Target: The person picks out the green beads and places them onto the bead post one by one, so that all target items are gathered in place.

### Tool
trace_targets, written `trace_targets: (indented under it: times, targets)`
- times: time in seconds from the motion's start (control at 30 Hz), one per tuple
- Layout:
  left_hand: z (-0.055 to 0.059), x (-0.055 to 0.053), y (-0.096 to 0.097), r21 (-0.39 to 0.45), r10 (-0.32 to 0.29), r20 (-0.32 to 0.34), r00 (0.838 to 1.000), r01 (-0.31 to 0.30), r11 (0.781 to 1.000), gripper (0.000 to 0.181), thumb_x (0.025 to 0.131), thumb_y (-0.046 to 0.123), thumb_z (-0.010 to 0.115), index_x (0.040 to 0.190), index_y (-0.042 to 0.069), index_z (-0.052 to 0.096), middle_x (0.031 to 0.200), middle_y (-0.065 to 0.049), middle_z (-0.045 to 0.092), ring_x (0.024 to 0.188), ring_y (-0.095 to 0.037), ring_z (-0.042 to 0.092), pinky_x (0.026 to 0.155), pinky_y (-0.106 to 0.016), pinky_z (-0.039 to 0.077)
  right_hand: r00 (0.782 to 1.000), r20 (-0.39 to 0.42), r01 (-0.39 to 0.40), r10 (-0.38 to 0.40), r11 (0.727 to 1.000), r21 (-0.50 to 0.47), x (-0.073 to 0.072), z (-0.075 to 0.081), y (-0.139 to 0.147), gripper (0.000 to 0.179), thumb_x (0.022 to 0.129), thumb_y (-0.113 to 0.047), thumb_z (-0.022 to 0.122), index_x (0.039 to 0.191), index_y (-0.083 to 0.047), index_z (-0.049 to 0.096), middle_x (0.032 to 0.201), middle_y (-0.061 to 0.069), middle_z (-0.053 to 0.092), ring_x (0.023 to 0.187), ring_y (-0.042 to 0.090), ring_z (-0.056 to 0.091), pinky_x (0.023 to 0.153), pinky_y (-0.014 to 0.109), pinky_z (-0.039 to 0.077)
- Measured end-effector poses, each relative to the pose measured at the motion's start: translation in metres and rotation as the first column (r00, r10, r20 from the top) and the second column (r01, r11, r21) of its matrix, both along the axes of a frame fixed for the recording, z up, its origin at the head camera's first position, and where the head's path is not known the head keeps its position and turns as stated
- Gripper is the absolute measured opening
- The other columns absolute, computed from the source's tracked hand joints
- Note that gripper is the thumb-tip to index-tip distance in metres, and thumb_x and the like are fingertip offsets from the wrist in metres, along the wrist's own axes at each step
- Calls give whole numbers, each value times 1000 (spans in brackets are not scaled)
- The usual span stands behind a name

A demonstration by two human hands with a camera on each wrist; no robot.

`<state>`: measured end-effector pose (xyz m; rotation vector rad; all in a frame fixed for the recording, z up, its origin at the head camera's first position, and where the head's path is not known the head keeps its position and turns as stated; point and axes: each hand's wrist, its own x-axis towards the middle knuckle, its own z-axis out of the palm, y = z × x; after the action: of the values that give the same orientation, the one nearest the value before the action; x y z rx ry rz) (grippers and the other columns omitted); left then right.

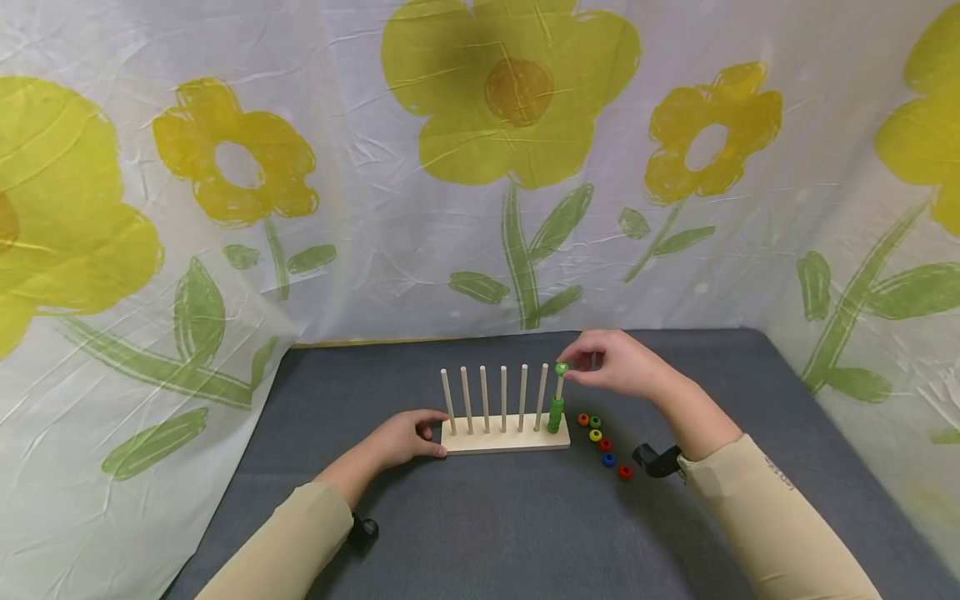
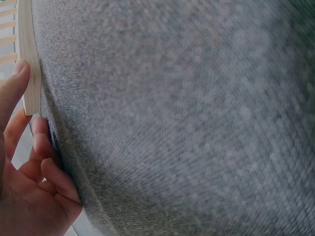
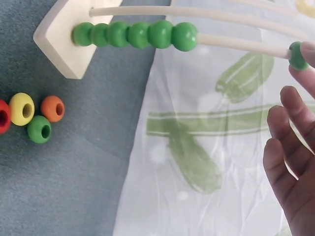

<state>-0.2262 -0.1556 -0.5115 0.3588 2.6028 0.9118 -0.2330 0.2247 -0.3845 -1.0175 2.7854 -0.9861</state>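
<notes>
A pale wooden peg stand (image 1: 504,442) with a row of upright pegs sits on the dark table. At its left end, my left hand (image 1: 407,437) grips the base, the thumb (image 2: 20,78) lying against its edge. My right hand (image 1: 618,363) is at the top of the rightmost peg, pinching a green bead (image 3: 297,55) between thumb and forefinger, right at the peg's tip. Low on that same peg is a stack of several green beads (image 3: 140,35), with bare wood between them and the pinched bead. The other pegs carry no beads.
Loose beads lie right of the stand: orange (image 1: 583,419), green (image 1: 595,422), yellow (image 1: 596,435), red (image 1: 605,445), blue (image 1: 608,459) and another red bead (image 1: 626,472) nearest me. A flower-printed cloth (image 1: 360,275) hangs behind the table and along its sides.
</notes>
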Motion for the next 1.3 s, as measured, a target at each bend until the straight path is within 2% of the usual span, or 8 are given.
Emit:
trace_targets:
  times: [0.33,0.6,0.8,0.97,1.07,1.2,1.3]
  targets:
    - [0,0,0,-3,1,6,1000,-1,1000,59,77,30,86,132,19,65,85,1,55,76,-16,48,72,-35,37,999,33,4,-4,1000,-7,0,-20,-2,16,88,-18,77,104,-16,75,87,-10,61,78,11,55,69,31,49]
    - [-1,0,1,4,2,10,1000,-2,1000,59,78,30,86,132,20,65,84,1,55,76,-16,48,72,-35,38,996,85,-19,17,1000,22,-2,-43,-1,6,90,-23,75,95,-21,74,85,-9,59,73,10,53,66,30,47]
    - [-2,0,1,-3,-3,7,1000,3,1000,59,78,31,86,132,20,65,85,1,55,76,-16,48,72,-35,37,994,106,-24,21,999,33,-2,-55,1,9,91,-27,75,98,-23,73,87,-11,60,74,8,54,67,30,48]
    - [-1,0,2,-8,1,4,1000,-1,1000,60,77,30,87,132,19,65,85,1,55,76,-16,49,72,-35,38,992,129,-15,10,999,32,-2,-55,2,9,90,-31,75,98,-28,73,87,-11,61,73,10,56,67,31,49]
    - [-1,0,2,-10,7,5,1000,-6,1000,59,77,30,87,131,19,65,85,1,55,76,-16,49,72,-35,38,989,146,-1,-3,1000,26,-3,-53,3,17,90,-32,76,106,-28,74,89,-11,62,76,11,56,68,32,49]
    - [0,0,1,-11,13,12,1000,-13,1000,60,77,30,86,132,20,65,85,1,55,76,-16,49,72,-35,38,987,163,13,-15,1000,12,-3,-51,6,27,89,-32,76,115,-23,73,91,-10,62,79,12,56,71,32,49]
    - [0,0,0,-13,14,11,1000,-14,1000,60,77,30,86,132,20,65,85,0,55,77,-17,49,73,-35,38,984,179,22,-24,1000,10,-2,-51,12,29,89,-31,76,115,-19,73,90,-8,62,78,12,56,70,32,50]
